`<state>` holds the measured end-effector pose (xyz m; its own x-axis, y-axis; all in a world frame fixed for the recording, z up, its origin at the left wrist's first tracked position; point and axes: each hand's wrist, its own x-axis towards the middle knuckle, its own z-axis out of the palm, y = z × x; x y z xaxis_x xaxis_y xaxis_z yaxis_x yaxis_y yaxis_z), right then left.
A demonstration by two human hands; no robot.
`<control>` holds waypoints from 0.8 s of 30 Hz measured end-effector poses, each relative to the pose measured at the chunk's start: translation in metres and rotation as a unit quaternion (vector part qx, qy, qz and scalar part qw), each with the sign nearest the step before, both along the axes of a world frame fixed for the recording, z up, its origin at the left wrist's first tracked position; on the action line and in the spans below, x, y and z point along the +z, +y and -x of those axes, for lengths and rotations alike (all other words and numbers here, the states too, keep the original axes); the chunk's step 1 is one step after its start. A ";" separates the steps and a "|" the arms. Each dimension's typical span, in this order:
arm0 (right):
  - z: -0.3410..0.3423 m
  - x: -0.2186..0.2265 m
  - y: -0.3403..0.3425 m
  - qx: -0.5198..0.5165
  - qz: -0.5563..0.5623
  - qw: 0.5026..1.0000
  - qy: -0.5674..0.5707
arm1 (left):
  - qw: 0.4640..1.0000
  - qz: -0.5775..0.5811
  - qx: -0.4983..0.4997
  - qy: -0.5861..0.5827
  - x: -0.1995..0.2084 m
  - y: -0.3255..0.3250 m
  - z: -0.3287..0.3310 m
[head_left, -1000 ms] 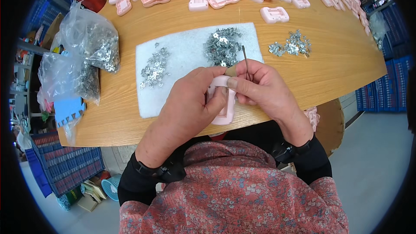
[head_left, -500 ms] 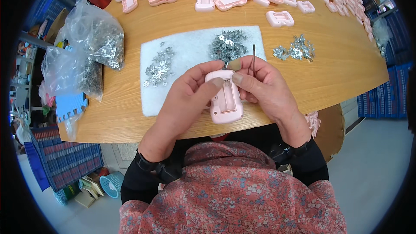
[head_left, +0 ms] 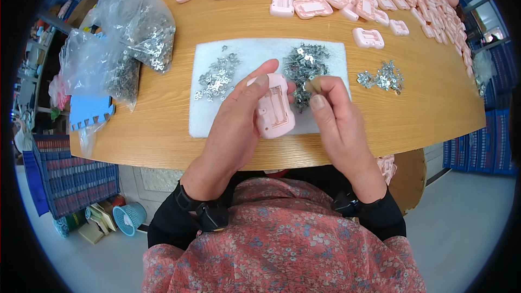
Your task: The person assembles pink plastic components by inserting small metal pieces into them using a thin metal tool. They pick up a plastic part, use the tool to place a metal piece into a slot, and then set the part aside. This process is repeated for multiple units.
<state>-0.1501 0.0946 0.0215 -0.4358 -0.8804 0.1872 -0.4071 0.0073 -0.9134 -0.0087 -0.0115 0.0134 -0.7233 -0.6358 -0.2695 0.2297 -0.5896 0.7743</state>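
A: Left hand (head_left: pixel 230 130) gripping pink plastic housing (head_left: pixel 274 107), open side up, over white foam pad (head_left: pixel 217 114) near table's (head_left: pixel 163 103) front edge.

B: Right hand (head_left: pixel 339 125)?

A: Just beside housing's right side, thumb and forefinger pinched together at the pile of small metal clips (head_left: pixel 305 65) on pad's right half. Cannot tell what is pinched.

B: Other clips?

A: Second pile (head_left: pixel 217 76) on pad's left half; loose cluster (head_left: pixel 381 77) on bare wood right of pad.

B: Rest of table?

A: Many pink housings (head_left: pixel 320 0) along far edge. Clear bags of metal parts (head_left: pixel 138 32) at left edge.
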 end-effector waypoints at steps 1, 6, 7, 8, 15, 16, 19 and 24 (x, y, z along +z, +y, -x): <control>-0.002 -0.001 0.000 0.010 -0.013 0.999 0.045 | 1.000 0.001 0.007 0.001 -0.003 0.000 -0.001; -0.013 0.001 0.001 0.029 -0.068 0.977 0.201 | 0.998 -0.031 0.028 0.055 -0.007 -0.001 -0.005; -0.015 0.001 0.001 0.035 -0.084 0.976 0.197 | 0.998 -0.023 0.027 0.060 -0.007 0.000 -0.004; -0.017 0.001 0.000 0.041 -0.100 0.975 0.192 | 0.998 -0.014 0.026 0.058 -0.008 0.000 -0.005; -0.022 0.000 -0.004 0.043 -0.129 0.967 0.215 | 0.999 0.004 0.001 0.042 -0.002 0.007 -0.003; -0.023 0.000 -0.004 0.032 -0.119 0.970 0.211 | 0.999 -0.008 -0.004 0.042 0.000 0.009 -0.003; -0.024 -0.002 -0.006 0.011 -0.070 0.974 0.213 | 0.999 -0.013 -0.007 0.039 0.001 0.011 -0.002; -0.021 -0.011 -0.003 0.017 -0.070 0.969 0.238 | 0.999 -0.030 0.008 0.036 -0.001 0.009 0.000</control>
<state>-0.1289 0.0914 0.0100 -0.2996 -0.9238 0.2384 -0.7843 0.0962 -0.6128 -0.0089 -0.0020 0.0128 -0.7317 -0.6319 -0.2555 0.2935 -0.6304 0.7186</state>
